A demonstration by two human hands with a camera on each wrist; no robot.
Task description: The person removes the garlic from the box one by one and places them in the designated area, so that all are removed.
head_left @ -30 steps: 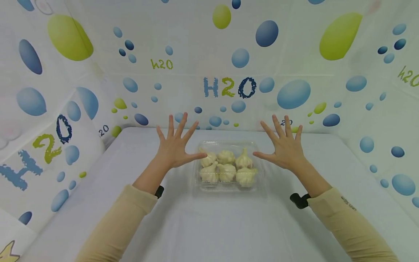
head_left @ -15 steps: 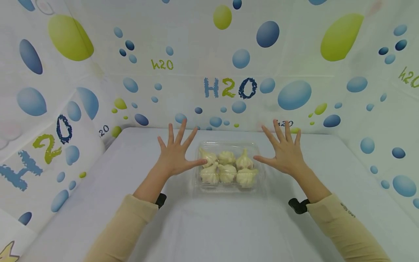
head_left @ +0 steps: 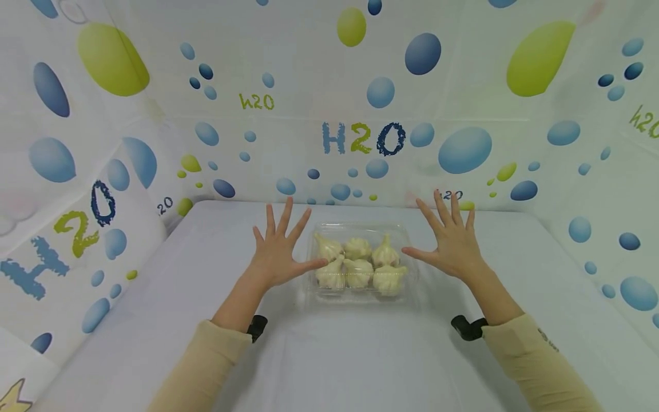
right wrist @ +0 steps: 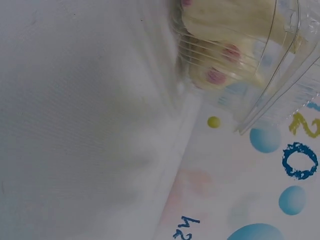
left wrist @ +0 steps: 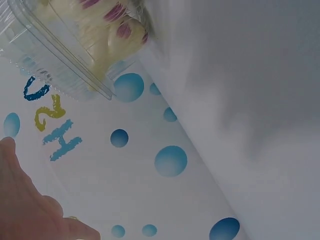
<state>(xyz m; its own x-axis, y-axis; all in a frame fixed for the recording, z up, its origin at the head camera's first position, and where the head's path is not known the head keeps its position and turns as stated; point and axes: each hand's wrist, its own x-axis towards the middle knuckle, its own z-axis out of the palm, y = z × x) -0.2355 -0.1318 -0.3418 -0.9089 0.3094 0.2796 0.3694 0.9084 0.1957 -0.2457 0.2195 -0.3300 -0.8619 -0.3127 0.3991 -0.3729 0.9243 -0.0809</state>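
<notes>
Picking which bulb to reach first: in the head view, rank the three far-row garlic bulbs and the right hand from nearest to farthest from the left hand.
From the left hand:
1. Left bulb, far row's left end
2. Middle bulb, far row's centre
3. Right bulb, far row's right end
4. Right hand, farther right than the bulbs

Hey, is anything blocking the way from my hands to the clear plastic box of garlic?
Nothing visible does. Your left hand and right hand are spread at either side of the clear plastic box, and no object shows in between. The garlic bulbs themselves sit inside, behind the clear plastic.
</notes>
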